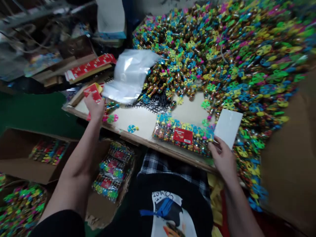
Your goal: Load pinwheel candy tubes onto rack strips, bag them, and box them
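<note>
the clear bag (197, 140) lies at the table's (145, 119) near edge, long and glossy, packed with small multicolored sweets under blue, yellow and green pinwheel tops, a red label (183, 135) across its front (the small print is too blurry to read). the right hand (224, 158) pinches its right end, fingers partly hidden beside a white card (228, 126). the left hand (94, 107) is at the red cards (92, 92); whether it grips them, i cannot tell.

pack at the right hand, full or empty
Full: the pack shows tubes of coloured balls on both sides of its red label.
</note>
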A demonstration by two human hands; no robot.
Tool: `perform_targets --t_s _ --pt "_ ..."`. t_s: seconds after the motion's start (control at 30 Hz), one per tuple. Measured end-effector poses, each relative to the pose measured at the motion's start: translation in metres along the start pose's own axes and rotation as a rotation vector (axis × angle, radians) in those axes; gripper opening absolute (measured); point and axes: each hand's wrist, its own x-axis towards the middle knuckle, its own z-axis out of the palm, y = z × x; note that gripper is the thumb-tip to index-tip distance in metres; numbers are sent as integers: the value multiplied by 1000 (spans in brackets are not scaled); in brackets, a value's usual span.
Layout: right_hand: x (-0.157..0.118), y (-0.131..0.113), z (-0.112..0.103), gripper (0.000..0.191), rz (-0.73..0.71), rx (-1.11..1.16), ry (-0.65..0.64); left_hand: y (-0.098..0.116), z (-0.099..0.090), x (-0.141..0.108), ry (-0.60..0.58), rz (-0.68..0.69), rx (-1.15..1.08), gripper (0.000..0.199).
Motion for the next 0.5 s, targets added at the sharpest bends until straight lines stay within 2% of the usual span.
perform_targets --t_s 0.07,0.1,0.2,0.27,0.33,0.43,0.5 --pt "4 3 9 64 -10 -55 -1 -3 18 -42 -33 222 237 35" --pt "8 4 12 65 -21 -94 8 -4 30 -65 -123 272 301 30" --pt "20 5 16 69 -25 -188 28 -4 67 -130 -471 242 385 27" --pt "28 4 14 71 -12 -216 9 0 91 -161 -568 182 464 30" --pt "34 2 10 69 -8 -228 -42 3 109 -179 -670 68 540 35" --pt "40 -1 9 63 -5 -249 -132 2 120 -187 -592 65 552 38" --pt "38 -5 13 70 64 -272 -97 -2 120 -189 -566 77 480 42"
